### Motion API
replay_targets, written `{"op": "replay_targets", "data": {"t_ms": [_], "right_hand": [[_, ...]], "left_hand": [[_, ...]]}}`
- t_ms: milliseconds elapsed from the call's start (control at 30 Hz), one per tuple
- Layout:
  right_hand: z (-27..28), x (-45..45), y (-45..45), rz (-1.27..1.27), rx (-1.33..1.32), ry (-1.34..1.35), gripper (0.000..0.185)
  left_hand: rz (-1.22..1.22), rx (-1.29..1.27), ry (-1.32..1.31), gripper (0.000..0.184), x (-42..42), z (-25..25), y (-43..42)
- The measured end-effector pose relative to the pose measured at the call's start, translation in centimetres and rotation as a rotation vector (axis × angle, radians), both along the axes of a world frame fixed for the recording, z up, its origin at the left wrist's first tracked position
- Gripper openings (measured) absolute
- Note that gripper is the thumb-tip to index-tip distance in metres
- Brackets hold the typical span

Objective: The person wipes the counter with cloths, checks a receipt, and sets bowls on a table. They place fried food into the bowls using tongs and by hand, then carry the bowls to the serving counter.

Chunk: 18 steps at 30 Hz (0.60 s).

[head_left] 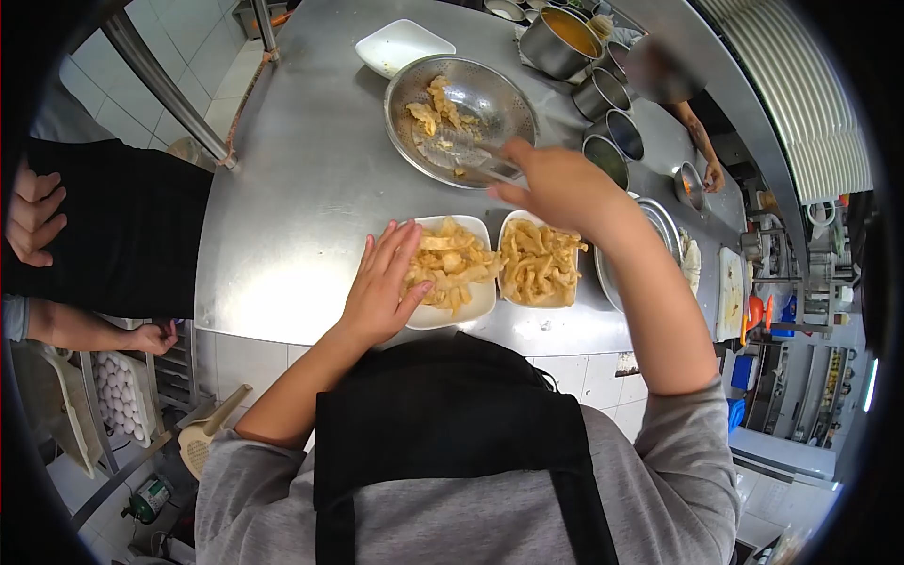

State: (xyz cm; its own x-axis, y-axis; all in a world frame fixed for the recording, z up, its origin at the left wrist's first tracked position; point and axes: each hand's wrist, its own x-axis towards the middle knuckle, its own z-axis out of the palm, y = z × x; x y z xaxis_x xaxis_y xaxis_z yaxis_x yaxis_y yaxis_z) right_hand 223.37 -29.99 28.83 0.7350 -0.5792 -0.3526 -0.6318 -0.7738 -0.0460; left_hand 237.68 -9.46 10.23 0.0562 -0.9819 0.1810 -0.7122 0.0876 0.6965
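Note:
My right hand (556, 188) grips metal tongs (485, 160), smeared by motion, whose far end reaches into a perforated metal colander (516, 105). Several pieces of fried food (438, 108) and crumbs lie in that colander. My left hand (384, 282) rests with fingers stretched out over the left side of a white dish (480, 306) and the pale golden fried strips (452, 264) in it; whether it presses on the strips I cannot tell. To its right stands a second white dish (541, 299), heaped with similar strips (541, 259).
An angular white bowl (405, 45) sits behind the colander on the steel table (273, 188). Several metal pots (560, 47) line the back right, where a co-worker's hand (714, 177) is near a small bowl (690, 184). At left, another person's hand (36, 212) shows beside a black apron (104, 226).

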Motion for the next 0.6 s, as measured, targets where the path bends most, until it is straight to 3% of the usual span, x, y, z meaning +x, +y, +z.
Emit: {"op": "replay_targets", "data": {"t_ms": [167, 233, 267, 333, 367, 467, 533, 600], "right_hand": [[-7.3, 7.0, -4.4, -0.113, -0.115, 0.109, 0.047], [-9.6, 8.2, -4.8, -0.189, -0.154, 0.092, 0.043], [-9.5, 8.0, -4.6, -0.19, -0.148, 0.093, 0.043], [-9.0, 6.9, -4.5, -0.133, -0.174, 0.044, 0.04], [-8.3, 5.7, -4.2, -0.106, -0.18, -0.022, 0.04], [-3.4, 1.2, -1.3, -0.032, -0.157, -0.083, 0.042], [0.8, -1.4, 2.4, -0.045, 0.086, -0.021, 0.043], [0.5, -4.5, 4.7, -0.006, 0.267, 0.003, 0.043]], "left_hand": [[-0.017, -0.024, 0.102, 0.08, 0.0, -1.1, 0.2], [0.015, -0.115, 0.127, 0.099, 0.0, -0.9, 0.2], [0.014, -0.109, 0.128, 0.099, 0.1, -0.7, 0.4], [0.002, -0.097, 0.132, 0.122, 0.6, -0.6, 0.5], [0.003, -0.091, 0.141, 0.122, 0.7, -0.8, 0.6], [0.006, -0.125, 0.181, 0.139, 1.2, -1.7, 0.6], [-0.001, -0.202, 0.232, 0.138, 1.3, -1.8, 0.4], [-0.008, -0.283, 0.281, 0.137, 1.2, -1.9, -0.2]]}}
